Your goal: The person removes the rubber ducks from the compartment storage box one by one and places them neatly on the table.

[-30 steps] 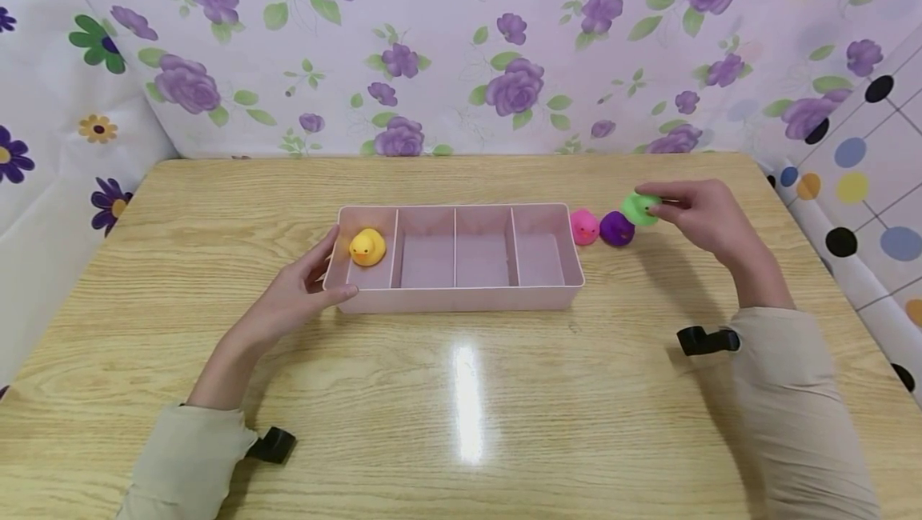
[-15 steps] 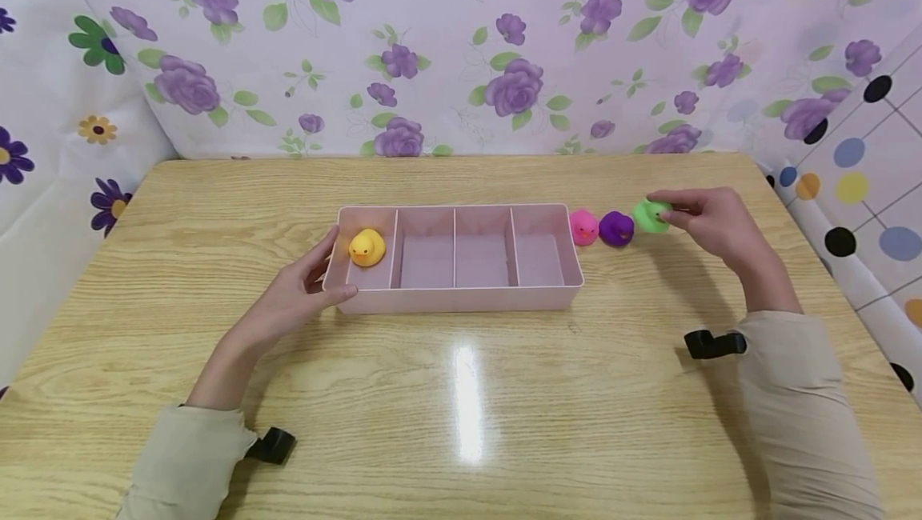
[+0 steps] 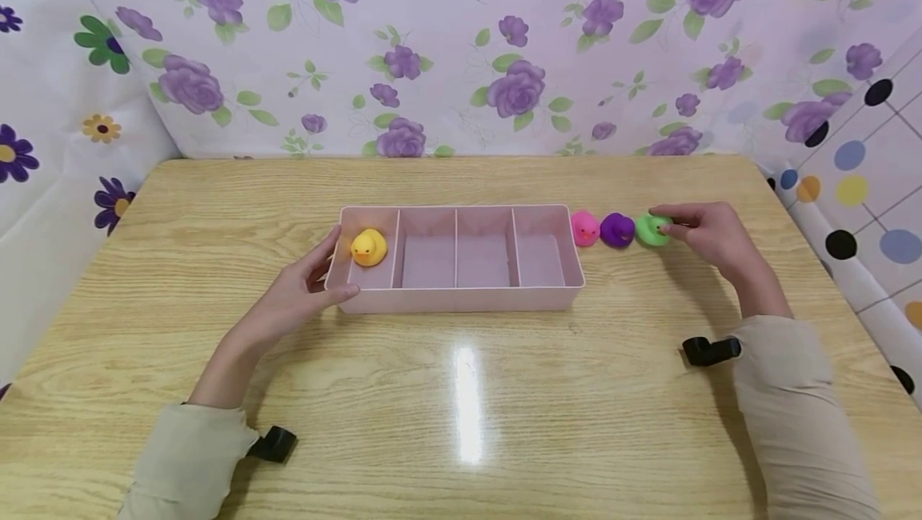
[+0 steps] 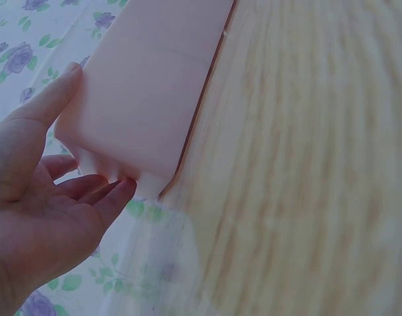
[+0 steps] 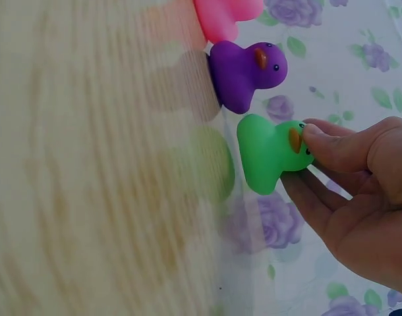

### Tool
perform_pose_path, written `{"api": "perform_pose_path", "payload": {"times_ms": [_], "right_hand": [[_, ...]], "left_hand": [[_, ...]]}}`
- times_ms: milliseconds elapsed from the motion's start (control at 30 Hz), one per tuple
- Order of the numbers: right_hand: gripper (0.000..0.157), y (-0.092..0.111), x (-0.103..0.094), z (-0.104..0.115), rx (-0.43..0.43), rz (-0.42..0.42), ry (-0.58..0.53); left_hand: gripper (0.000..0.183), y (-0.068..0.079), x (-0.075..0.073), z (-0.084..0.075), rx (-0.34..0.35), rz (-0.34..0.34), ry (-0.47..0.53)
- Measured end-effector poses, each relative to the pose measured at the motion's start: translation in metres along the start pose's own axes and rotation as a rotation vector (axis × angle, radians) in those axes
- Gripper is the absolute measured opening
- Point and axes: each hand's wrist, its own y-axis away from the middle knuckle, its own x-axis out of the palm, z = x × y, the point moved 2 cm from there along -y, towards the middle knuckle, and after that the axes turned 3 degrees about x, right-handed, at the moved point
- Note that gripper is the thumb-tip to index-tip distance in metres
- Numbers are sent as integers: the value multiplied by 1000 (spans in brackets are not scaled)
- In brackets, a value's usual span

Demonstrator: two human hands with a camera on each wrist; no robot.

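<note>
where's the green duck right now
In the head view, the green duck is right of the pink box, beside the purple duck, in the grip of the right hand.

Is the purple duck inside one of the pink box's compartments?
No, the purple duck sits on the table, between the pink duck and the green duck.

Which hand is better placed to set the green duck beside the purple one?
The right hand, probably: it pinches the green duck, close beside the purple duck, while the left hand grips the left end of the pink box.
</note>
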Motion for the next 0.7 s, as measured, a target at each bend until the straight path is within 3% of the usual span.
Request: {"api": "perform_pose_path", "payload": {"times_ms": [267, 700], "right_hand": [[36, 0, 1, -3, -13, -7, -19], [41, 2, 0, -4, 7, 69, -20]], "left_hand": [[88, 0, 1, -1, -1, 1, 8], [89, -1, 0, 1, -3, 3, 5]]}}
